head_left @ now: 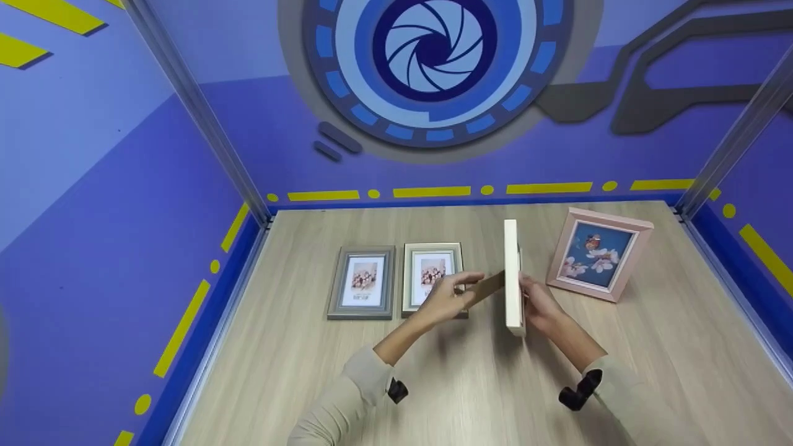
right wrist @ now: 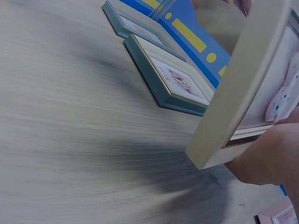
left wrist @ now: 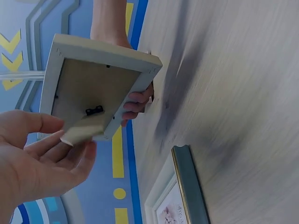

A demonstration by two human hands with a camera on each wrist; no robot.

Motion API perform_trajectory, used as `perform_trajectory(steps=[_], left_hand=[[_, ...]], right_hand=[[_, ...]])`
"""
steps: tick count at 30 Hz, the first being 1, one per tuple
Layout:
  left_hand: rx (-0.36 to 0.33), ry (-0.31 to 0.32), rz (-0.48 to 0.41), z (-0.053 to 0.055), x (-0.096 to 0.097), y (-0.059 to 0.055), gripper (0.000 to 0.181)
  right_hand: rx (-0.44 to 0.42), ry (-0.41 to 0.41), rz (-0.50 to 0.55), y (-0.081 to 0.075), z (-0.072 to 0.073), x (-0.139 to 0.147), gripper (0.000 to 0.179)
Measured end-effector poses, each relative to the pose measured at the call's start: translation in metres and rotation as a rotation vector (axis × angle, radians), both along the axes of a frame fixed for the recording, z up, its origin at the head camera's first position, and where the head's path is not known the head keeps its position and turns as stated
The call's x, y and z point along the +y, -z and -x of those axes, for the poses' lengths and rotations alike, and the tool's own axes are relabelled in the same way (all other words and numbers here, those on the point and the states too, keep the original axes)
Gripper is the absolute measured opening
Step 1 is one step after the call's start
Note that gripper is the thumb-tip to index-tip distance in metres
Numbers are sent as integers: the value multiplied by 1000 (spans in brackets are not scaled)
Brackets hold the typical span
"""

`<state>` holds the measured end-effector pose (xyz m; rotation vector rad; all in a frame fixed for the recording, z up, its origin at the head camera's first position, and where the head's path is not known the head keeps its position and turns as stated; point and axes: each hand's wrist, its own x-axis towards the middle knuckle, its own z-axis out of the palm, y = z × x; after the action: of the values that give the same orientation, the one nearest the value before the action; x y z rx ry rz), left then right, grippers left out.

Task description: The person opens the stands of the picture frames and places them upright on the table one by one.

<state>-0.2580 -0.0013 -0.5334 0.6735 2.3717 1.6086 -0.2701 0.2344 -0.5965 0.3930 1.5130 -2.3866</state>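
Note:
A cream-white picture frame [head_left: 511, 272] is held upright above the table, edge-on in the head view. My right hand [head_left: 540, 302] grips it by its front side, with fingers [left wrist: 134, 108] around the edge in the left wrist view. My left hand [head_left: 445, 300] pinches the brown stand leg [head_left: 486, 290], which is swung out from the frame's back. That back, with a small black hinge [left wrist: 94, 110], shows in the left wrist view. Part of the picture [right wrist: 282, 95] appears in the right wrist view.
A grey picture frame [head_left: 333, 285] and a cream one with a dark side [head_left: 407, 279] lie on the wooden table [head_left: 285, 371] at left. A pink frame [head_left: 632, 260] stands tilted back at right. Blue-purple walls [head_left: 248, 136] surround the table.

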Motion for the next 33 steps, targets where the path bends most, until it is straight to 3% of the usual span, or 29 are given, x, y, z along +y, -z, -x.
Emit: perform_trajectory(steps=[3,7,11,18,25,33], left_hand=[[163,-55,50,-2,4,-3,35],[221,-74,57,-5,10,-6,29],[174,-73,16,-7,14,-3,29],[74,-138,-41,-6,16,5,29],[60,-180,-52,-1,19,10,27],[84,-250,56,9,23,15,24]], right_hand=[[19,16,-19,1,0,-1,27],[12,41,-39,0,0,-2,22],[2,63,-53,-1,1,-1,21],[8,96,-79,-3,0,3,19],[20,116,-83,-6,1,7,24],[24,139,-105,-14,5,11,32]])
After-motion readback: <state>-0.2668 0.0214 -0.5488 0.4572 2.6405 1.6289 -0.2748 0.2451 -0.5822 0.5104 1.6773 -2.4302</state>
